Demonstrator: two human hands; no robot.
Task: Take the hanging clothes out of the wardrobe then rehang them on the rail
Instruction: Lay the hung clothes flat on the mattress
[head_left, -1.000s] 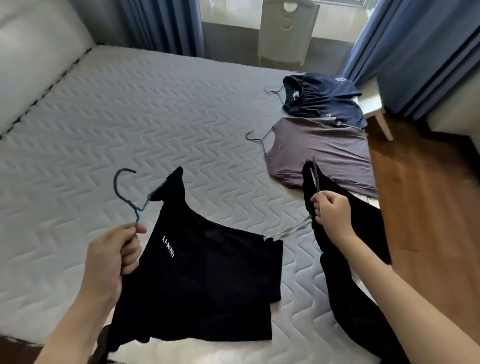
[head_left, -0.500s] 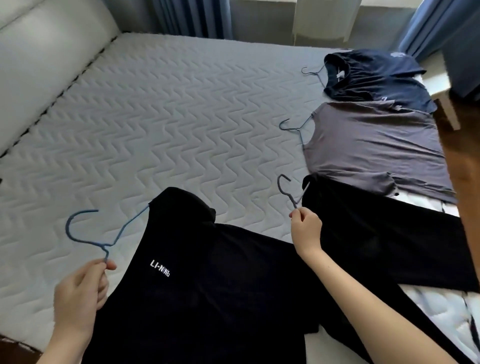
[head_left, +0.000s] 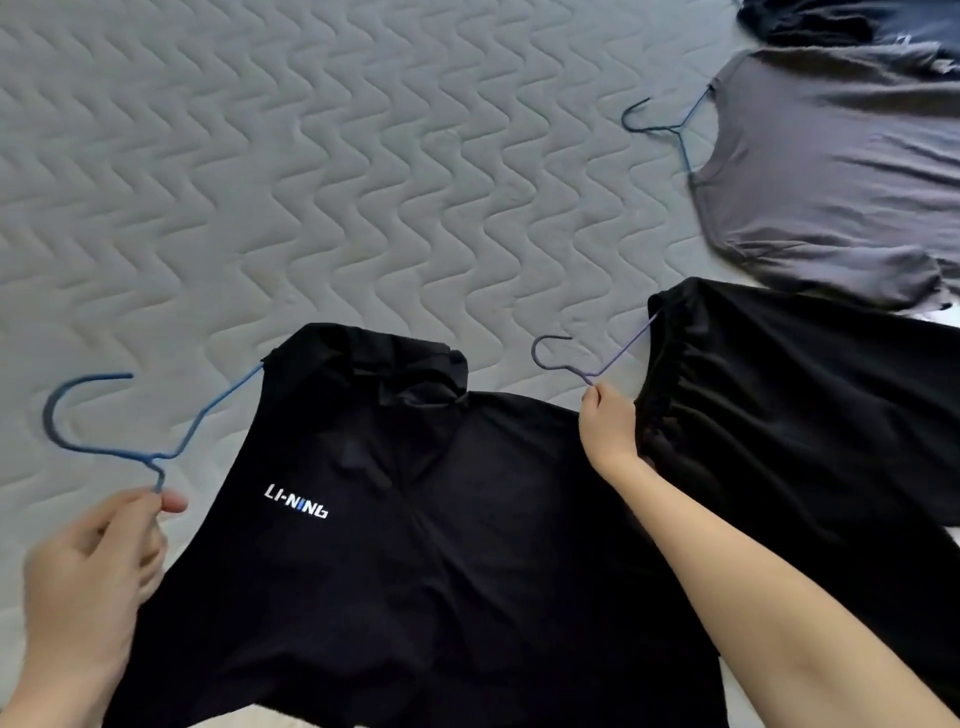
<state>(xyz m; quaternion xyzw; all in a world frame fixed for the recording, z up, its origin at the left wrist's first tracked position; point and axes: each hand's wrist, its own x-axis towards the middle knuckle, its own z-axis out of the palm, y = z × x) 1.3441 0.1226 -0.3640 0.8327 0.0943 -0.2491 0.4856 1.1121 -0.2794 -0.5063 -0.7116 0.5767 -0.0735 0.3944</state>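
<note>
Left grip (head_left: 88, 577) still on blue hanger (head_left: 155, 459)

We show a bare left hand (head_left: 88, 587) and a bare right hand (head_left: 609, 430), and the right forearm (head_left: 779, 603) is uncovered all the way to the frame's edge.

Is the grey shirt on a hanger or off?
On. The hanger pokes out of the neck of the grey shirt on the bed.

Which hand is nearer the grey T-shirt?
Right. The right hand, pinching a lilac wire hanger, is just below-left of the grey T-shirt; the left hand, holding a blue wire hanger, is far left.
</note>
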